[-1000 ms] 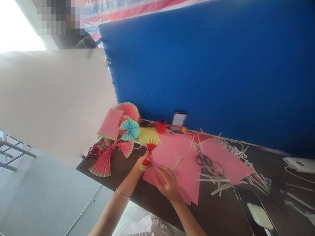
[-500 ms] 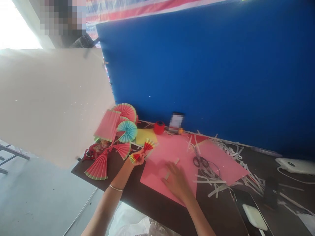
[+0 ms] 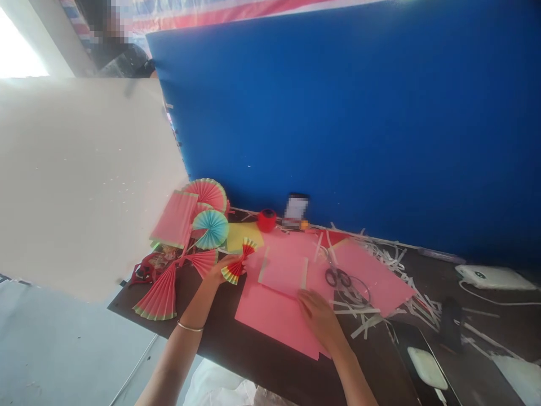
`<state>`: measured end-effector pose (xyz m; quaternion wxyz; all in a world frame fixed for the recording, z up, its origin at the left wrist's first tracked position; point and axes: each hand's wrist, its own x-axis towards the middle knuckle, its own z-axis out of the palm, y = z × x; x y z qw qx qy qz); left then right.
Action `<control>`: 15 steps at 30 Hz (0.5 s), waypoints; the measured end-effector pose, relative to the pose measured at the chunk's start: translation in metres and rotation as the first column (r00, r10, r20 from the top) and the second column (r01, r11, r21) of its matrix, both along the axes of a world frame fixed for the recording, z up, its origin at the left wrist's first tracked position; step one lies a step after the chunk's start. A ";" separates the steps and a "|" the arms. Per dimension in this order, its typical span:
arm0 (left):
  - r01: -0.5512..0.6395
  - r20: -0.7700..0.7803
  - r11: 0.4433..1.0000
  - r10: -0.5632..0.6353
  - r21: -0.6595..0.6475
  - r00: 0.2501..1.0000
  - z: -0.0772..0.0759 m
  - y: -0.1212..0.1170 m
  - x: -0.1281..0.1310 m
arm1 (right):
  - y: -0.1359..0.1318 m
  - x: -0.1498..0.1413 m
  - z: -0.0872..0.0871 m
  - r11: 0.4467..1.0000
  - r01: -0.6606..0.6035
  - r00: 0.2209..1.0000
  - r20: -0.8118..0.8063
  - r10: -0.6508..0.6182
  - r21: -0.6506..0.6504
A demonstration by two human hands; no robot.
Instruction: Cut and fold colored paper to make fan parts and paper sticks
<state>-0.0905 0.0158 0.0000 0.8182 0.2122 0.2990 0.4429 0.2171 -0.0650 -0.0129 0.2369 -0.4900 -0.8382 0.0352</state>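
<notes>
My left hand [image 3: 223,268] grips a small pleated paper fan [image 3: 241,262] in red with yellow-green edges, pinched at its middle like a bow. My right hand [image 3: 316,316] has its fingers at the lower right corner of a small pink paper sheet [image 3: 282,270] with pale green strips along two sides. That sheet lies over larger pink paper [image 3: 274,321]. Left of my left hand are pink pleated fans [image 3: 158,290], a blue round fan [image 3: 211,229] and a pink folded sheet [image 3: 175,217].
Scissors [image 3: 337,278] rest among white paper strips [image 3: 363,312] on the dark table [image 3: 296,378]. A red tape roll [image 3: 266,220] stands behind. A phone [image 3: 416,349] and a white device [image 3: 492,277] lie right. A blue panel [image 3: 338,113] walls the back; a person [image 3: 122,59] is beyond.
My right hand has drawn the small pink sheet into view from under my palm, its fingers now at the corner. My left hand keeps the red fan. The view has shifted slightly.
</notes>
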 end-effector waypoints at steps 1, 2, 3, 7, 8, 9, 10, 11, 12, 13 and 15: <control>-0.006 -0.018 1.000 0.006 0.019 1.000 0.000 -0.001 0.000 | -0.001 0.001 -0.001 1.000 0.009 1.000 -0.020 -0.009 -0.001; -0.009 -0.036 0.999 0.010 0.035 0.999 -0.001 -0.002 0.001 | -0.003 0.002 -0.003 1.000 0.021 0.999 -0.039 -0.021 -0.003; -0.006 -0.055 0.999 0.009 0.049 0.998 -0.002 -0.003 0.002 | -0.004 0.002 -0.005 0.999 0.036 0.998 -0.057 -0.036 -0.004; 0.032 -0.139 0.996 -0.021 0.078 0.990 -0.008 -0.003 0.009 | -0.005 0.001 -0.011 0.997 0.080 0.992 -0.103 -0.079 0.004; 0.035 -0.156 0.996 -0.021 0.087 0.988 -0.009 -0.003 0.012 | -0.005 0.000 -0.012 0.996 0.087 0.990 -0.114 -0.086 0.010; 0.031 -0.170 0.995 -0.014 0.099 0.985 -0.009 -0.002 0.014 | -0.005 0.000 -0.012 0.996 0.091 0.988 -0.126 -0.088 0.016; 0.018 -0.180 0.993 0.003 0.116 0.984 -0.009 -0.002 0.015 | -0.005 0.000 -0.012 0.996 0.092 0.986 -0.138 -0.088 0.022; 0.001 -0.188 0.991 0.024 0.134 0.982 -0.009 -0.003 0.016 | -0.005 -0.001 -0.012 0.995 0.093 0.985 -0.152 -0.088 0.028; -0.019 -0.195 0.989 0.048 0.150 0.980 -0.008 -0.003 0.017 | -0.005 -0.001 -0.011 0.995 0.094 0.982 -0.166 -0.087 0.034; -0.036 -0.203 0.986 0.069 0.164 0.977 -0.007 -0.004 0.018 | -0.006 -0.001 -0.010 0.995 0.096 0.979 -0.182 -0.088 0.037; -0.055 -0.225 0.981 0.097 0.188 0.970 -0.004 -0.005 0.018 | -0.007 -0.001 -0.008 0.993 0.110 0.971 -0.216 -0.098 0.040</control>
